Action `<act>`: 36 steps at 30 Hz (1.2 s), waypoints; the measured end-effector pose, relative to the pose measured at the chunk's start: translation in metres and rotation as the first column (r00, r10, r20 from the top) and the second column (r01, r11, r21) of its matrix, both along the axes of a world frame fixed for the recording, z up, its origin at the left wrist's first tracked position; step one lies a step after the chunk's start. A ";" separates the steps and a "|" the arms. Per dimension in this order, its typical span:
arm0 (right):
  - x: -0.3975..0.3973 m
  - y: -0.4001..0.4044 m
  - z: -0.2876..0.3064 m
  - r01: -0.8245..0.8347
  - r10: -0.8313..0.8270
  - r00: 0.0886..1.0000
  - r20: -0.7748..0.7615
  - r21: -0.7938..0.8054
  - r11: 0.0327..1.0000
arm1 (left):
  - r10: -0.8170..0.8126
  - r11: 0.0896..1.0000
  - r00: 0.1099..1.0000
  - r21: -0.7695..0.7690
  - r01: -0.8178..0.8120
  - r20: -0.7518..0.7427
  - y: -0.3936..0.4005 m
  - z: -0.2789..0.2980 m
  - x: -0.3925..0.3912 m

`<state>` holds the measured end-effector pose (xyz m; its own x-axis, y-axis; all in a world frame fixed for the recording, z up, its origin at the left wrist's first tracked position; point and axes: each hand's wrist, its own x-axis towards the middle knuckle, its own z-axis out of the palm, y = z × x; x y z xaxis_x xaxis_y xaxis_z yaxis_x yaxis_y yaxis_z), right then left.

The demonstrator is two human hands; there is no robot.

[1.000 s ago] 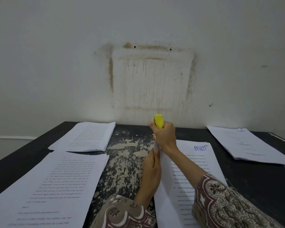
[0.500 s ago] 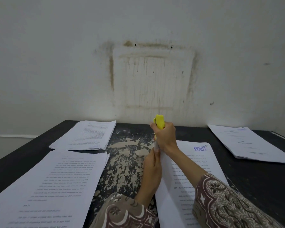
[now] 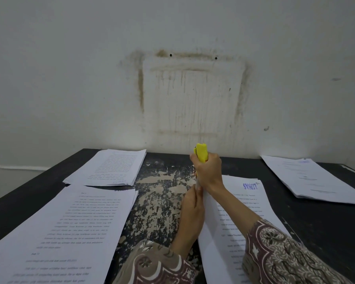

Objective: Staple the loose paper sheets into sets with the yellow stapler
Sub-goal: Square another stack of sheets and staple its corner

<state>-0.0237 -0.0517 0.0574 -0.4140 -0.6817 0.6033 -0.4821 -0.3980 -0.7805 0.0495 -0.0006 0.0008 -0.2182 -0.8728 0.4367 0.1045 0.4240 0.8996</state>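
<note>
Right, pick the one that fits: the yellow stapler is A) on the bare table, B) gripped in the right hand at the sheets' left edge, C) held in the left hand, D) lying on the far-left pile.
B: the right hand grips the stapler upright at the lifted left edge of the sheets, which the left hand steadies below.

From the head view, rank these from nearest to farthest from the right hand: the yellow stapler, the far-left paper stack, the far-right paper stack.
1. Yellow plastic stapler: gripped in the right hand itself.
2. Far-left white paper stack: back of the table, left side.
3. Far-right white paper stack: back right, slightly farther.
</note>
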 end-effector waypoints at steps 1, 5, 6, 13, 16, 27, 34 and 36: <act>0.000 0.000 -0.001 0.005 -0.005 1.000 0.003 -0.001 1.000 | -0.003 1.000 1.000 0.004 0.003 0.005 -0.001 -0.001 0.000; -0.005 -0.002 -0.002 0.001 -0.003 0.999 0.042 0.057 0.998 | -0.024 1.000 1.000 0.017 0.024 0.016 -0.005 -0.004 0.000; -0.007 -0.003 -0.002 -0.014 0.010 0.998 0.055 0.081 0.997 | -0.030 0.999 0.999 0.021 0.030 0.016 -0.006 -0.004 0.000; -0.037 0.004 0.008 0.018 -0.051 0.978 0.204 0.160 0.987 | -0.002 0.999 0.998 0.039 0.000 0.058 -0.006 -0.001 0.003; -0.067 0.009 0.010 0.081 -0.124 0.979 0.162 0.248 0.965 | 0.034 0.999 0.997 0.020 -0.036 0.065 -0.007 0.001 0.005; -0.170 0.083 -0.045 0.610 -0.155 0.739 -0.655 0.554 0.567 | 0.108 0.994 0.988 -0.010 -0.108 0.110 -0.016 0.001 0.006; -0.176 0.097 -0.056 0.694 -0.174 0.668 -0.723 0.522 0.496 | -0.013 0.999 0.980 -0.033 0.020 0.200 -0.005 0.001 0.003; -0.171 0.099 -0.053 0.740 -0.199 0.604 -0.772 0.451 0.499 | 0.018 0.993 0.970 -0.119 0.011 0.244 -0.005 -0.001 0.002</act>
<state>-0.1946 0.0470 0.0042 -0.5761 -0.7669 0.2830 -0.8166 0.5553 -0.1575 0.0512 -0.0053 -0.0004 -0.3281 -0.8188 0.4711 -0.1133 0.5293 0.8409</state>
